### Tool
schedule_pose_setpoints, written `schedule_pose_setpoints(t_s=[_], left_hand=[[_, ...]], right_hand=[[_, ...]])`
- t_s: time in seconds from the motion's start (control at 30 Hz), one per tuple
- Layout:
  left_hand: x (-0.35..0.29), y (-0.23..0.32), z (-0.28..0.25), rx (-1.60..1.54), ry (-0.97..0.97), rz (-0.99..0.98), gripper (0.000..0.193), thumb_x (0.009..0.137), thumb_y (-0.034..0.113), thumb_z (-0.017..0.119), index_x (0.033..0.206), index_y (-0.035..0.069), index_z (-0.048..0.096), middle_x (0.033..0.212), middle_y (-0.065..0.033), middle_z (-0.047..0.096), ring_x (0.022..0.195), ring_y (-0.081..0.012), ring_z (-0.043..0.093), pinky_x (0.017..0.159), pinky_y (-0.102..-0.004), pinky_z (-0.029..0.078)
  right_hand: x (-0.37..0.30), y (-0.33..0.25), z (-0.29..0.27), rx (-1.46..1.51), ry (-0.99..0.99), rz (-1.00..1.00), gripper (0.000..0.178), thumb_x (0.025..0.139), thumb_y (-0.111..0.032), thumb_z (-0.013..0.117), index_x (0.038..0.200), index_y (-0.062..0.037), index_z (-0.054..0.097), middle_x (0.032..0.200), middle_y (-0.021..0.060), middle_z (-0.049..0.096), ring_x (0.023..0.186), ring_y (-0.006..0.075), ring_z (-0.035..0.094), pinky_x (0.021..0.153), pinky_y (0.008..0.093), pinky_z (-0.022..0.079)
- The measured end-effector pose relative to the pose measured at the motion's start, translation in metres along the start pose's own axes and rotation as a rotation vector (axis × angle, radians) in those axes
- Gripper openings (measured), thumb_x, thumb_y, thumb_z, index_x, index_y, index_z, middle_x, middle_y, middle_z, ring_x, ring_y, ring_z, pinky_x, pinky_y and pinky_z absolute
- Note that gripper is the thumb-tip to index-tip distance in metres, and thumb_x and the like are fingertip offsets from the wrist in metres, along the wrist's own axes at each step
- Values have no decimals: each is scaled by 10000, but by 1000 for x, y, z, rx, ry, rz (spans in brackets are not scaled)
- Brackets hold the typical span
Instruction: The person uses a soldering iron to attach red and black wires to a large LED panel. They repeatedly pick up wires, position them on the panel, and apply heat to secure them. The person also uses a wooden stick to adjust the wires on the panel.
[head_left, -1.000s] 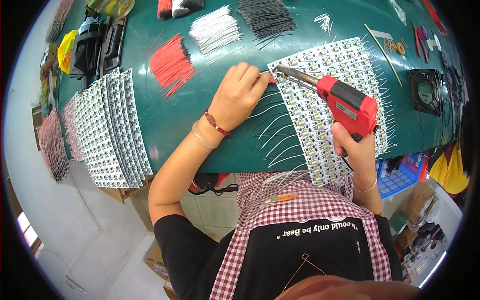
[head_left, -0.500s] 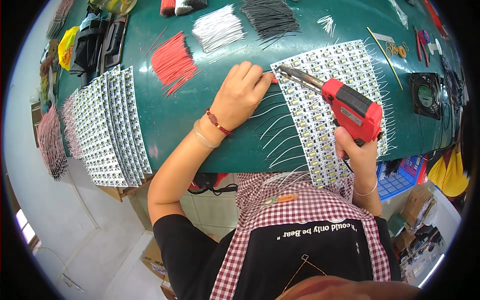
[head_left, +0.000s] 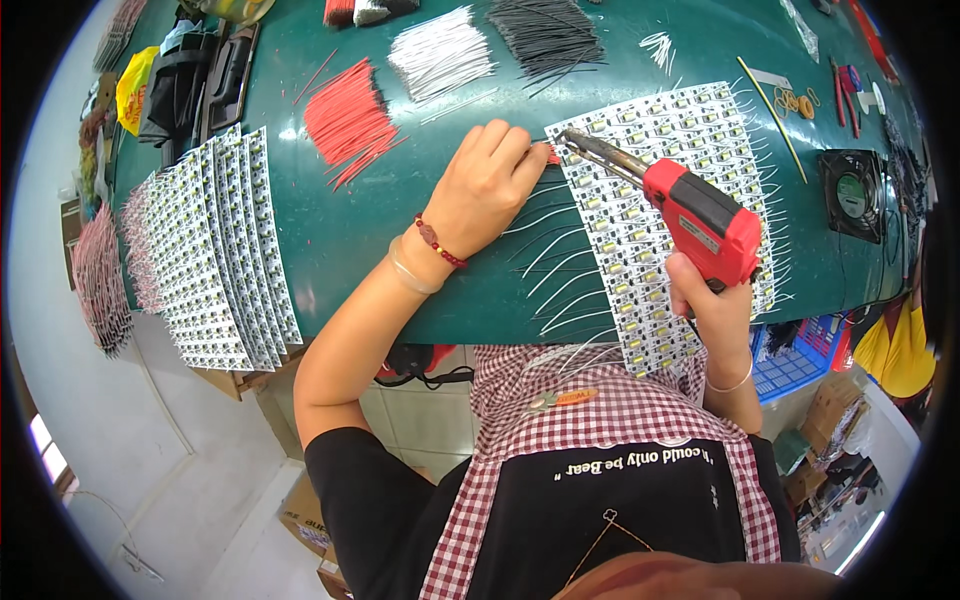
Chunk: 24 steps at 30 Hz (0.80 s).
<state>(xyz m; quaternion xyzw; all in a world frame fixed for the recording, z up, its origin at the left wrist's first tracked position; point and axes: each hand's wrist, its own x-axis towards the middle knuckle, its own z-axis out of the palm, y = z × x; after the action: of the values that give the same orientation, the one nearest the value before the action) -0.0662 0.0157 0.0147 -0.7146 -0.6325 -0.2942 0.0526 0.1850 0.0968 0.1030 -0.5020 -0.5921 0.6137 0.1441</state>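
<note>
My left hand (head_left: 487,185) is closed at the upper left corner of a white circuit board panel (head_left: 640,225), its fingertips pinching red wire (head_left: 552,155) against or near the board's edge. Wrapped round the grip of a red and black soldering gun (head_left: 705,215), my right hand (head_left: 715,305) holds it over the panel. The gun's tip points at that same corner, close to the red wire; whether it touches cannot be made out. Rows of small yellowish parts cover the panel. White and black wires (head_left: 560,285) stick out from its left edge, and more wires line the right edge.
Bundles of red wires (head_left: 350,120), white wires (head_left: 440,55) and black wires (head_left: 545,40) lie on the green table (head_left: 400,310). Stacked finished-looking panels (head_left: 215,260) stand at left. A small black fan (head_left: 852,195), a yellow stick (head_left: 775,120) and pliers (head_left: 845,95) lie at right.
</note>
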Motion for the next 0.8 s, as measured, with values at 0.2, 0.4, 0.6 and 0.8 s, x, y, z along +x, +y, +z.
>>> schedule_pose_setpoints(t_s=[0.2, 0.4, 0.6, 0.8], left_hand=[[2, 2, 1, 0, 9, 7, 207, 758, 43, 636, 961, 2, 641, 795, -75, 500, 740, -226, 502, 663, -325, 435], [1, 4, 1, -7, 16, 10, 200, 759, 44, 640, 955, 2, 644, 798, -75, 503, 737, -227, 503, 661, -328, 436], [0, 4, 1, 9, 11, 6, 192, 765, 43, 645, 952, 3, 645, 797, -74, 502, 735, -225, 503, 659, -331, 436], [0, 5, 1, 1, 14, 16, 187, 770, 40, 641, 953, 1, 637, 792, -75, 493, 734, -227, 499, 662, -331, 432]], right_hand=[[-2, 1, -2, -21, -2, -7, 215, 826, -88, 725, 991, 7, 624, 703, -2, 610, 514, 48, 523, 453, 208, 419], [-11, -1, -9, 112, 25, 14, 189, 843, -104, 706, 978, -5, 617, 686, 3, 605, 492, 62, 516, 445, 212, 383], [-11, 3, -16, 155, -35, 7, 179, 853, -105, 701, 977, -9, 615, 695, 12, 609, 504, 64, 525, 441, 207, 380], [-6, 3, -2, -10, -25, -75, 202, 894, -63, 617, 1061, 46, 588, 580, 15, 552, 460, 77, 498, 454, 219, 386]])
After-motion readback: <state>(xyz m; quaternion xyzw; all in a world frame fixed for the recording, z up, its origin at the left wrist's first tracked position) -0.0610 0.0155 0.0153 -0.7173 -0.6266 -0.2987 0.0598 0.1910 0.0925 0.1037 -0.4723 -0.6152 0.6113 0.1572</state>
